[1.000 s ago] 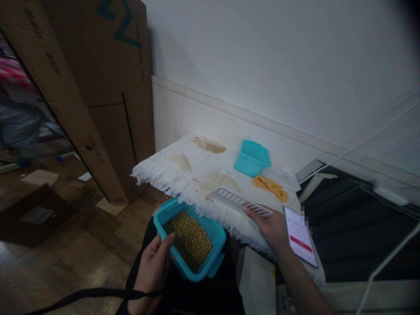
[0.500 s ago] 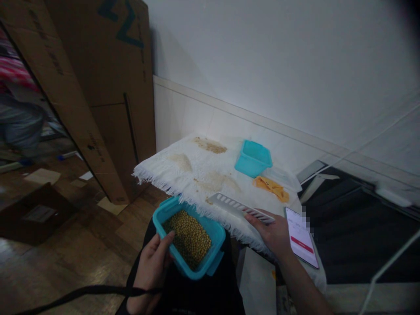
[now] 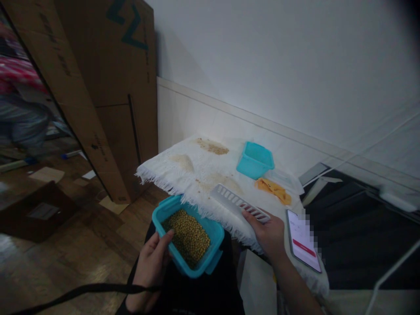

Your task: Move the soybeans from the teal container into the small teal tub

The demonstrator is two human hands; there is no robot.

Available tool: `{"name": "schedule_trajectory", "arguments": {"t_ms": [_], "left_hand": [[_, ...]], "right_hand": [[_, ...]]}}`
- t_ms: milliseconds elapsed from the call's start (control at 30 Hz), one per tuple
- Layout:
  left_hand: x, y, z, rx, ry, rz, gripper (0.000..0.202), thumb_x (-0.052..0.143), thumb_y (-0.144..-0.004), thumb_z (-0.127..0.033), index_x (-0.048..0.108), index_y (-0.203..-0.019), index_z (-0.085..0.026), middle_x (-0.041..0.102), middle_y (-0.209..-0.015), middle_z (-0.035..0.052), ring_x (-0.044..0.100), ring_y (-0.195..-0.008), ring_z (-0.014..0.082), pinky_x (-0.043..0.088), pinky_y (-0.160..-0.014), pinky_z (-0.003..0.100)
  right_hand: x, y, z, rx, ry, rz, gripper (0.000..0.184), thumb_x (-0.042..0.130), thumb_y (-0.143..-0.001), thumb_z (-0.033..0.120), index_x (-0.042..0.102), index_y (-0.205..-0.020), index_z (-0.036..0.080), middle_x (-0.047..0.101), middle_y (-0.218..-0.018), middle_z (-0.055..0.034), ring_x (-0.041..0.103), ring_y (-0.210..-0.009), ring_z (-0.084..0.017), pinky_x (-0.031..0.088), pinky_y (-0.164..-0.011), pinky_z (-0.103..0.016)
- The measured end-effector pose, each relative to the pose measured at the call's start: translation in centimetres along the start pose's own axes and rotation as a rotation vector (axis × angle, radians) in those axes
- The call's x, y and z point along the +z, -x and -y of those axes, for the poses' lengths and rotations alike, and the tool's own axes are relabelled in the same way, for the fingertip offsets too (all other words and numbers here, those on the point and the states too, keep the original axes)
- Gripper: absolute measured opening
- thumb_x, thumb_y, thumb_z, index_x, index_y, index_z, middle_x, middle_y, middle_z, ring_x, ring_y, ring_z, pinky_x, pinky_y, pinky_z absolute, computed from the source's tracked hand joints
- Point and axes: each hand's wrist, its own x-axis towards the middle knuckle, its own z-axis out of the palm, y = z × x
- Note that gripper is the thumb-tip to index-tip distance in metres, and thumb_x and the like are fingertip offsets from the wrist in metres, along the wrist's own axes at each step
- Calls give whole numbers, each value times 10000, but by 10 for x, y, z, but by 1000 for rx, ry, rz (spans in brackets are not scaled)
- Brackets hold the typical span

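Note:
My left hand grips the near left rim of a turquoise plastic container, thumb over the edge. Yellowish beans, looking like soybeans, fill its bottom; it rests over my lap, beside the table's fringed edge. In my right hand is a long light-grey slotted plastic piece, held by its near end and tilted above the white cloth. Behind it, a pale grain pile, a thin scatter of grains and a browner grain pile lie on the cloth.
A second turquoise container stands at the table's back, beside an orange cloth and a clear lid-like piece. A phone lies at the right edge. A tall cardboard box stands left; a person is beyond it.
My right hand has turned the slotted piece, so its slotted face shows more, and its far end has risen slightly. My left hand keeps its hold on the container. The view has shifted a little.

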Motion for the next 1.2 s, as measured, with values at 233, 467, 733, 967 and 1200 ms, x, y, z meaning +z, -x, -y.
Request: {"name": "schedule_trajectory", "arguments": {"t_ms": [233,467,733,967,1200], "left_hand": [[0,-1,-9,21,23,-25,205,709,-668,-358,659,-771,-188,503,-486,-69,391,-406,61,315,-382,172],[-3,-3,-11,11,57,-66,214,739,-635,-336,648,-749,-180,556,-512,-66,430,-419,55,354,-404,160],[-7,-8,-13,-2,76,-42,225,729,-653,-318,664,-822,-185,615,-553,-49,549,-502,96,451,-503,193],[-15,-12,-16,29,72,-35,152,706,-693,-309,629,-755,-194,553,-517,-78,442,-432,54,373,-428,151],[-20,-15,-20,52,48,-63,148,692,-707,-314,631,-727,-181,495,-492,-73,402,-421,54,342,-399,150]], "right_hand": [[8,9,9,18,-86,78,247,608,-771,381,732,-872,193,729,-827,-35,690,-767,-230,550,-644,-276],[21,2,19,-11,-112,15,229,607,-776,359,729,-875,191,728,-844,-38,687,-801,-230,549,-664,-275],[30,-2,27,-19,-146,103,230,606,-771,366,731,-868,199,728,-836,-39,688,-787,-234,548,-640,-279],[47,-38,29,-103,5,-77,289,580,-784,395,720,-906,173,723,-874,-77,675,-847,-248,530,-731,-320],[67,-52,32,-149,26,-27,261,583,-785,378,716,-892,181,724,-851,-71,677,-792,-231,515,-720,-310]]}}
